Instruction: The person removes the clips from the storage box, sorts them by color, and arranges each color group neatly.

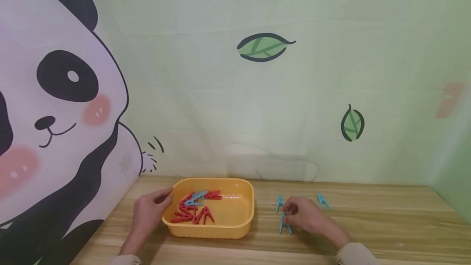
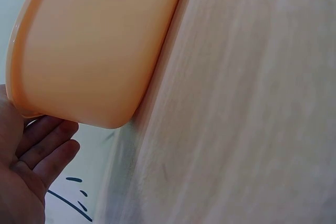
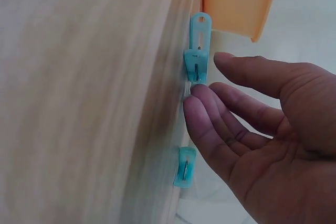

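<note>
My left hand [image 1: 148,215] holds the left rim of a yellow-orange plastic basket [image 1: 209,232], its fingers [image 2: 55,153] along the outside of the end wall. Inside lie several red clothespins [image 1: 185,216] and a few light blue ones [image 1: 196,198], mostly on the left side. To the right of the basket, my right hand [image 1: 305,215] reaches down over a blue clothespin [image 1: 285,226] on the table. In the right wrist view its thumb and fingers are spread apart beside a blue clothespin [image 3: 199,45], with a gap between thumb and clothespin.
Another blue clothespin [image 1: 279,203] lies just beyond the right hand, and one [image 1: 324,201] farther right; a further blue bit [image 1: 301,196] shows behind the hand. The wooden table [image 1: 397,220] ends at a printed cloth backdrop [image 1: 220,105] with a panda and leaves.
</note>
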Demonstrator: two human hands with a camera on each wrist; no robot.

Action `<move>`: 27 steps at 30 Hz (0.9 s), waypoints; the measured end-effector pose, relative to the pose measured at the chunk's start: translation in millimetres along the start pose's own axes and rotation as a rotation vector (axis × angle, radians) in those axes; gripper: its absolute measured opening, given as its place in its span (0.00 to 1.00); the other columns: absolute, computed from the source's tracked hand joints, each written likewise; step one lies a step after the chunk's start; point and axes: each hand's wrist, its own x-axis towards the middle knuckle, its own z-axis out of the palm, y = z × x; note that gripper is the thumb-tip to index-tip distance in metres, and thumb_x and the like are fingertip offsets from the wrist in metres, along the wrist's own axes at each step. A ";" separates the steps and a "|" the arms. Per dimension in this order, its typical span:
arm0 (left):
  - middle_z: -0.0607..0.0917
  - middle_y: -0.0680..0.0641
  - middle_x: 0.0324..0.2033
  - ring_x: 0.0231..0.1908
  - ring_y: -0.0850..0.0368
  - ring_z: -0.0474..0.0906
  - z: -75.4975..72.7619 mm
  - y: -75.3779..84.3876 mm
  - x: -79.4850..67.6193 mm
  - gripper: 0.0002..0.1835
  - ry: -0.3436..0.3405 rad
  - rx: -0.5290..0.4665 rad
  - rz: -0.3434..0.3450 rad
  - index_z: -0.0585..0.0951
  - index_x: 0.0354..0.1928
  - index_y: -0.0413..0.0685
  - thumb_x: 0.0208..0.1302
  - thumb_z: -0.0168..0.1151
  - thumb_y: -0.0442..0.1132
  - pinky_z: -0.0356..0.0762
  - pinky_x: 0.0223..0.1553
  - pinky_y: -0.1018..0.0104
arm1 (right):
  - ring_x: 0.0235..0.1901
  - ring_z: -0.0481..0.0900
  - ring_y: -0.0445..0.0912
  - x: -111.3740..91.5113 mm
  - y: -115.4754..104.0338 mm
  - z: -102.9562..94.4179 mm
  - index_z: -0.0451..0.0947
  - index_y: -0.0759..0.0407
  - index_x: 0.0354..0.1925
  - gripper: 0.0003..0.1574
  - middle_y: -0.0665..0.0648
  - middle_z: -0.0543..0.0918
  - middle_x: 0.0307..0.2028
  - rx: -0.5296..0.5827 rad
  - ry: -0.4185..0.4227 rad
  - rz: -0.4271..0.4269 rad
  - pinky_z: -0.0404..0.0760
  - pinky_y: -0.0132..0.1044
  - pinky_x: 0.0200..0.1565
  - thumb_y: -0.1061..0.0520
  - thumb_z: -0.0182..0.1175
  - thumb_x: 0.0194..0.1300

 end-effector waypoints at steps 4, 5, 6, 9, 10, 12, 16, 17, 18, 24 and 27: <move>0.89 0.36 0.52 0.57 0.37 0.85 -0.8 -0.2 -1.1 0.15 0.004 0.001 -0.002 0.88 0.56 0.36 0.71 0.69 0.34 0.83 0.58 0.47 | 0.35 0.79 0.44 1.4 -2.3 2.2 0.83 0.66 0.44 0.11 0.49 0.82 0.33 -0.029 0.039 -0.017 0.83 0.33 0.35 0.62 0.73 0.65; 0.89 0.36 0.52 0.57 0.36 0.85 -0.7 -0.2 -1.3 0.15 0.003 0.000 0.000 0.88 0.56 0.36 0.71 0.69 0.33 0.83 0.58 0.47 | 0.35 0.79 0.44 1.7 -3.5 3.0 0.83 0.65 0.43 0.10 0.49 0.82 0.33 -0.033 0.053 -0.019 0.83 0.33 0.35 0.62 0.73 0.66; 0.89 0.35 0.52 0.57 0.36 0.85 -0.5 -0.2 -1.3 0.15 0.002 -0.002 0.004 0.88 0.56 0.35 0.70 0.69 0.33 0.83 0.58 0.47 | 0.35 0.79 0.43 2.1 -4.9 4.1 0.84 0.64 0.43 0.09 0.49 0.82 0.33 -0.040 0.069 -0.021 0.82 0.33 0.35 0.62 0.72 0.66; 0.89 0.35 0.51 0.56 0.36 0.85 0.4 -0.4 -1.6 0.15 0.001 -0.006 0.014 0.88 0.55 0.35 0.70 0.70 0.33 0.84 0.57 0.47 | 0.35 0.81 0.42 4.6 -11.2 8.7 0.84 0.63 0.42 0.07 0.48 0.84 0.33 -0.060 0.132 -0.036 0.83 0.33 0.35 0.62 0.72 0.67; 0.89 0.36 0.51 0.56 0.37 0.86 0.7 -0.6 -1.6 0.15 0.002 -0.006 0.012 0.88 0.55 0.35 0.70 0.70 0.33 0.84 0.57 0.47 | 0.35 0.81 0.42 6.0 -14.4 10.4 0.85 0.63 0.42 0.06 0.48 0.85 0.33 -0.061 0.157 -0.036 0.84 0.33 0.36 0.63 0.72 0.67; 0.90 0.36 0.51 0.56 0.37 0.86 0.9 -0.7 -1.9 0.14 0.008 -0.008 0.013 0.88 0.55 0.35 0.70 0.70 0.33 0.84 0.57 0.47 | 0.36 0.83 0.42 9.4 -21.6 13.8 0.85 0.63 0.43 0.06 0.48 0.86 0.34 -0.059 0.208 -0.038 0.86 0.34 0.38 0.63 0.71 0.68; 0.90 0.36 0.50 0.55 0.37 0.86 0.9 -1.0 -2.1 0.14 0.016 -0.007 0.014 0.88 0.55 0.36 0.69 0.70 0.32 0.84 0.57 0.47 | 0.38 0.85 0.43 16.4 -39.6 19.6 0.86 0.63 0.45 0.07 0.50 0.88 0.37 -0.015 0.280 -0.048 0.88 0.37 0.42 0.63 0.70 0.69; 0.90 0.36 0.50 0.55 0.37 0.86 0.9 -0.9 -2.2 0.14 0.015 -0.008 0.016 0.88 0.55 0.36 0.69 0.70 0.32 0.84 0.58 0.46 | 0.38 0.85 0.43 18.2 -44.2 21.2 0.86 0.63 0.45 0.07 0.50 0.88 0.38 -0.004 0.286 -0.060 0.88 0.37 0.43 0.63 0.70 0.69; 0.89 0.36 0.51 0.56 0.37 0.86 0.8 -0.7 -2.1 0.14 0.012 -0.008 0.018 0.88 0.55 0.36 0.69 0.70 0.32 0.84 0.58 0.46 | 0.39 0.86 0.44 20.2 -48.9 22.8 0.86 0.64 0.46 0.07 0.51 0.88 0.38 0.013 0.286 -0.079 0.88 0.37 0.44 0.63 0.70 0.69; 0.89 0.35 0.51 0.57 0.36 0.85 0.0 -0.8 -1.2 0.15 0.002 -0.010 0.015 0.88 0.56 0.36 0.70 0.70 0.33 0.83 0.58 0.46 | 0.40 0.86 0.47 38.5 -75.9 36.4 0.84 0.64 0.46 0.08 0.53 0.88 0.40 0.094 0.244 -0.209 0.89 0.36 0.45 0.65 0.70 0.69; 0.89 0.36 0.52 0.57 0.36 0.85 -0.3 -1.2 -0.7 0.15 0.003 -0.012 0.013 0.88 0.56 0.36 0.70 0.70 0.33 0.83 0.58 0.46 | 0.41 0.86 0.48 52.0 -85.4 46.5 0.84 0.64 0.45 0.08 0.54 0.88 0.41 0.116 0.225 -0.248 0.88 0.34 0.45 0.66 0.70 0.69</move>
